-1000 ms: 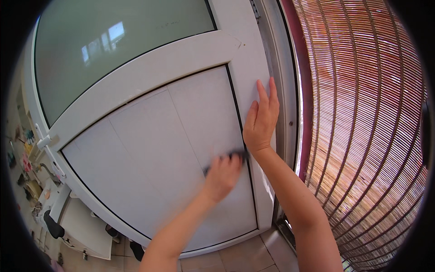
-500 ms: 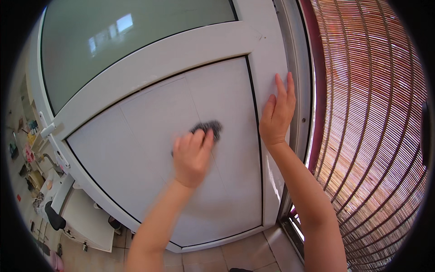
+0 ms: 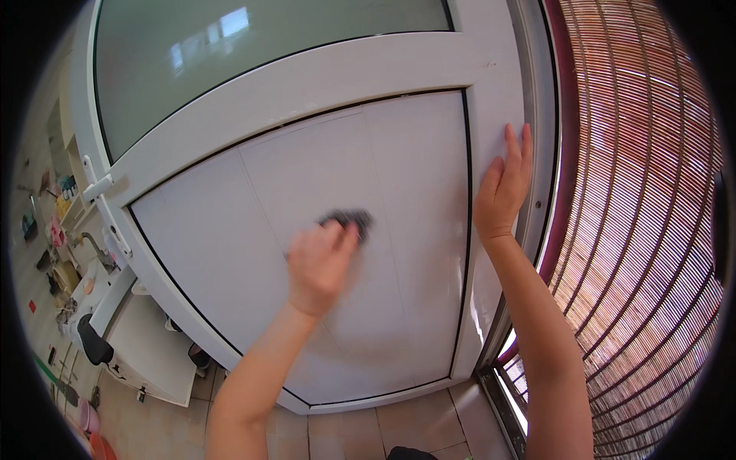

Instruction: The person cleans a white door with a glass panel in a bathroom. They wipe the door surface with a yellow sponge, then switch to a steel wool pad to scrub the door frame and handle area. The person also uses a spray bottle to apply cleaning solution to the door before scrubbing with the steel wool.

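My left hand [image 3: 318, 264] is closed around a dark grey rag [image 3: 354, 222], pressed to the white lower panel [image 3: 418, 199] of a door. Motion smears the hand and the rag, and part of the rag is hidden under the fingers. Farther right, my right hand [image 3: 506, 188] lies against the door's white edge frame [image 3: 491, 100] with its fingers stretched upward; it holds nothing. A frosted glass pane [image 3: 284, 46] fills the upper part of the door, and a white handle [image 3: 98, 186] sits on its left edge.
A reed blind [image 3: 636, 230] hangs to the right beyond the door jamb. On the left stand a white cabinet [image 3: 153, 356], a tap [image 3: 92, 244] and a cluttered counter. Beige floor tiles [image 3: 345, 437] run below, with pink and red tubs at lower left.
The door and my right hand have shifted rightward in the picture as the view turned left. My left hand, still gripping the rag, is now farther left on the panel.
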{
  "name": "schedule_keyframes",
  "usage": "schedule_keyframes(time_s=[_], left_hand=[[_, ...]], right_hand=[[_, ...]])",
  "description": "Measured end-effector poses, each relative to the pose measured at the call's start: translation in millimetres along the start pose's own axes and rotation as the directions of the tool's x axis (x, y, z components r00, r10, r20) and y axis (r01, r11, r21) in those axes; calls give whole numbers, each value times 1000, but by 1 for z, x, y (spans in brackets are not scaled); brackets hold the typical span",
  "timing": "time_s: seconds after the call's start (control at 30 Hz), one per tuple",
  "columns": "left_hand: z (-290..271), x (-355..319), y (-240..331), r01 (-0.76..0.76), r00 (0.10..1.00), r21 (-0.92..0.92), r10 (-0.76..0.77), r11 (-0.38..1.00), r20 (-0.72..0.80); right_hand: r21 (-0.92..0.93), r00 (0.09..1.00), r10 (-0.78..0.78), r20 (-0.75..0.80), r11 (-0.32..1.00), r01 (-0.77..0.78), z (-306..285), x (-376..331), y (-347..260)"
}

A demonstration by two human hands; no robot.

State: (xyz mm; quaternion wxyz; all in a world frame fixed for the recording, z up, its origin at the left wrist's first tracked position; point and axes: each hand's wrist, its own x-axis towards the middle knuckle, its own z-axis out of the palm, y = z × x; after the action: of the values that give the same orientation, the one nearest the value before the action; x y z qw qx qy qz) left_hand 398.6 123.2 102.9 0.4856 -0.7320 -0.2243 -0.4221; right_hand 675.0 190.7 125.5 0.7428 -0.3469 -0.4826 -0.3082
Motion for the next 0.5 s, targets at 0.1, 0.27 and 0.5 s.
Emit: schedule_keyframes(time_s=[0.1, 0.27, 0.5], left_hand=[[-4, -2, -4, 69, 995, 16, -68, 997, -66], [6, -144, 67, -298, 850, -177, 346, 938, 398], [-47, -123, 9, 52, 904, -47, -27, 998, 427]], right_hand=[[-15, 1000, -16, -3, 1000, 16, 0, 1, 2], [-25, 1000, -10, 2, 1000, 10, 1, 3, -11], [6, 1000, -17, -9, 1000, 17, 1, 1, -3]])
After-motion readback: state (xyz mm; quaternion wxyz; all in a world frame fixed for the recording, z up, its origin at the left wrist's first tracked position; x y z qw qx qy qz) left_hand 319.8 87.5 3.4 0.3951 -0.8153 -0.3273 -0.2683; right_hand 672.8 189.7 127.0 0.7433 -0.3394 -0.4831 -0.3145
